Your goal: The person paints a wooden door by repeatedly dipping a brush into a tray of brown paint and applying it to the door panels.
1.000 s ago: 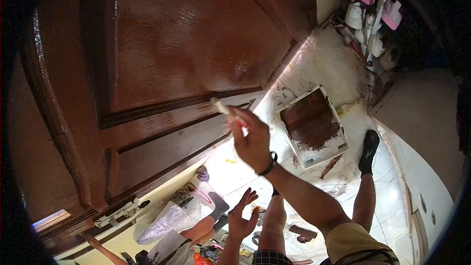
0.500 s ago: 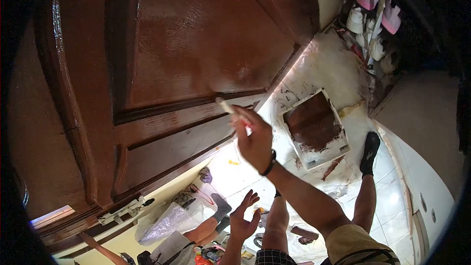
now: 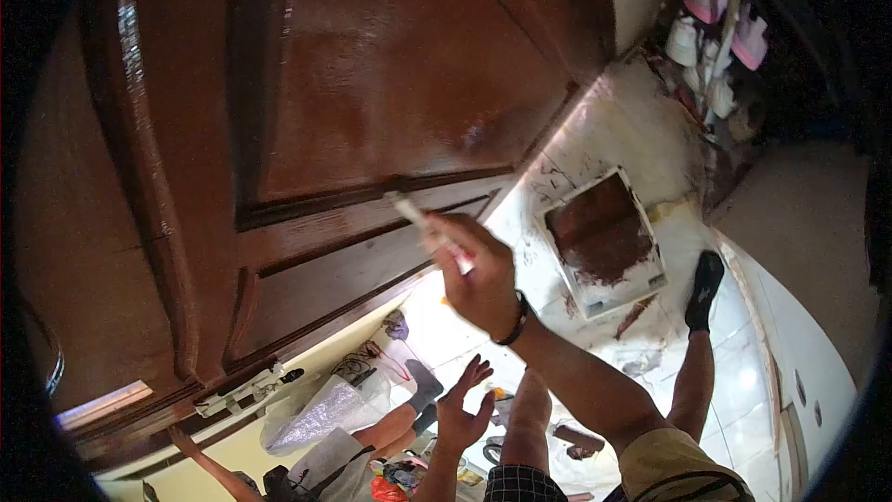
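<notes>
My right hand is closed around the handle of a paintbrush. The brush tip meets the lower moulding of a glossy dark brown panelled door, and the bristles are hard to make out against it. Low in the view, my left hand is raised with its fingers spread and holds nothing. To the right of my right hand, a white tray with brown paint in it lies on the floor.
A co-worker's hand touches the door's edge at lower left, their legs near a clear plastic bag. Several shoes hang at upper right. Coloured litter and a dark roll lie on the tiled floor. A white curved panel stands at right.
The brush in my right hand has moved left along the moulding. My left hand stays open in about the same place. The whole view has shifted slightly.
</notes>
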`<state>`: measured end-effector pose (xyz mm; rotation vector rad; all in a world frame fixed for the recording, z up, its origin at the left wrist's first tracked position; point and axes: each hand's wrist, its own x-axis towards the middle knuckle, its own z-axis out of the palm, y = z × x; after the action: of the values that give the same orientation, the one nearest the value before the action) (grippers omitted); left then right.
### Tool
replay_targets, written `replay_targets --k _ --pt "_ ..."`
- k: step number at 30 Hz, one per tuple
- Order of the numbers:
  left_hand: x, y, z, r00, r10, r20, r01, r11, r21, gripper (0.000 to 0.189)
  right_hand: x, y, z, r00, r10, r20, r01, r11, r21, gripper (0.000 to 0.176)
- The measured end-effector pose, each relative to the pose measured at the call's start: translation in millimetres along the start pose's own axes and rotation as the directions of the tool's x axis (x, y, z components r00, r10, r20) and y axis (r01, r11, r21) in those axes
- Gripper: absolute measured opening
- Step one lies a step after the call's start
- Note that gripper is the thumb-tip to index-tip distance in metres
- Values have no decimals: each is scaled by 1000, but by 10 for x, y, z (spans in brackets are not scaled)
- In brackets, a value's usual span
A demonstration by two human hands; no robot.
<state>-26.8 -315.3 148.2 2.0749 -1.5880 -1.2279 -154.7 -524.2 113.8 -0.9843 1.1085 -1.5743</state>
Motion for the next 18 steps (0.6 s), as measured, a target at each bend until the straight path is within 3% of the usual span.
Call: replay_targets --k 1,3,4,5,6,7,8,9,11,12,13,15,18 --pt "-6 -28 22 1000 -26 -11 26 999 -47 64 -10 -155 -3 997 -72 -1 72 995 76 25" --pt "-40 -8 -38 999 34 38 -40 987 157 63 -195 -240 -96 996 34 85 -60 943 328 32" --pt "15 4 -43 997 28 65 -39 984 176 64 -305 -167 -224 996 59 68 -76 960 269 32" --pt "55 86 4 999 -9 43 7 999 48 65 -430 -61 -356 995 86 53 -96 972 214 33" --pt "65 99 20 998 -25 57 25 1000 3 65 -536 73 -563 973 227 50 -231 965 122 34" --pt "86 102 31 997 -40 63 43 998 -38 65 -688 372 -770 982 183 -38 -186 978 -95 32" --pt "103 149 49 992 -95 81 98 994 -42 63 -959 817 -1007 950 298 -92 -309 938 -155 26" --pt "107 123 78 993 -78 85 81 996 -33 63 -1256 1339 -1338 977 202 -71 -214 911 -353 27" --pt "113 37 137 994 -50 94 51 999 -9 63 -1653 1935 -1925 898 439 -28 -317 602 -733 28" --pt "114 45 158 991 -81 109 78 996 40 64 -1723 2183 -2130 972 233 -4 -148 604 -783 28" --pt "99 -6 186 989 -90 115 85 995 49 64 -1715 2347 -2306 939 343 21 -199 594 -780 32" --pt "54 -113 230 987 -107 122 99 993 71 64 -1632 2615 -2460 906 391 163 -16 418 -908 35" --pt "11 -216 290 989 -125 80 119 990 69 63 -1324 2912 -2483 823 529 208 18 342 -939 42"
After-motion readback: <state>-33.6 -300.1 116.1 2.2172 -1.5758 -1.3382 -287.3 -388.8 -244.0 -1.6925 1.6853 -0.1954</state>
